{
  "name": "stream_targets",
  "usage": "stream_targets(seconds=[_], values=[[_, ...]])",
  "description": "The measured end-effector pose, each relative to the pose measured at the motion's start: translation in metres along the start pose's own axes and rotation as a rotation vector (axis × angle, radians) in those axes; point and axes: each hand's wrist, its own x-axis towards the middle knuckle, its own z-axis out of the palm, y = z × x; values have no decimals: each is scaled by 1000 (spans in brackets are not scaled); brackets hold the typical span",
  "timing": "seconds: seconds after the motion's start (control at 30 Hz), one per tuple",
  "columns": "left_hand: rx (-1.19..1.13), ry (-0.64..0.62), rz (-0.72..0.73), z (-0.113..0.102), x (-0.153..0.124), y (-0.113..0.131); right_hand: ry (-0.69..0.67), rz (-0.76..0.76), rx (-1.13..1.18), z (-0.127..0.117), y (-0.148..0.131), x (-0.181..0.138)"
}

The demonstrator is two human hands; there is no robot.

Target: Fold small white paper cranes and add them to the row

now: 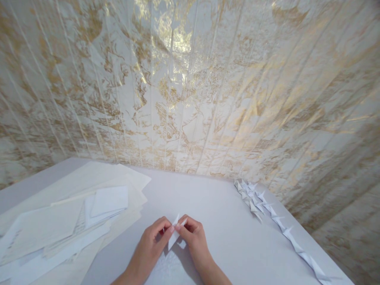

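Between my two hands is a small folded white paper piece [173,239] with pointed ends, held just above the table. My left hand [154,240] pinches it from the left with thumb and index finger. From the right, my right hand [193,236] pinches it the same way, and the two thumbs nearly meet at its middle. Two narrow points of the paper stick up past my fingertips, and another points down toward me. My fingers cover part of its folds.
Paper sheets and cut pieces [109,201] lie in a loose pile on the left of the white table [190,194]. Along the right edge run rows of folded paper pieces [274,215] with pointed tips. A gold-patterned curtain [178,99] hangs behind the table.
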Motion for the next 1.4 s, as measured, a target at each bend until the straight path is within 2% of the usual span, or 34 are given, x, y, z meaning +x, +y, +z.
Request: stream_targets(seconds=[0.2,0.33,0.53,0.63,0.9,1.23,1.4], values=[[-1,21,-9,-3,0,-2,-3,-56,-5,-1,5,2],[3,43,16,-4,-1,-2,-20,-21,53,0,9,2],[-23,78,13,-2,1,-4,42,-44,-53,-1,8,1],[-24,101,6,-3,3,-6,5,-15,-46,0,6,2],[-6,48,9,-2,1,-1,30,-52,-46,-3,8,1],[-59,160,-9,-2,-1,0,46,-63,-67,0,7,-2],[-61,157,-26,-2,0,3,32,-63,-84,0,8,-1]])
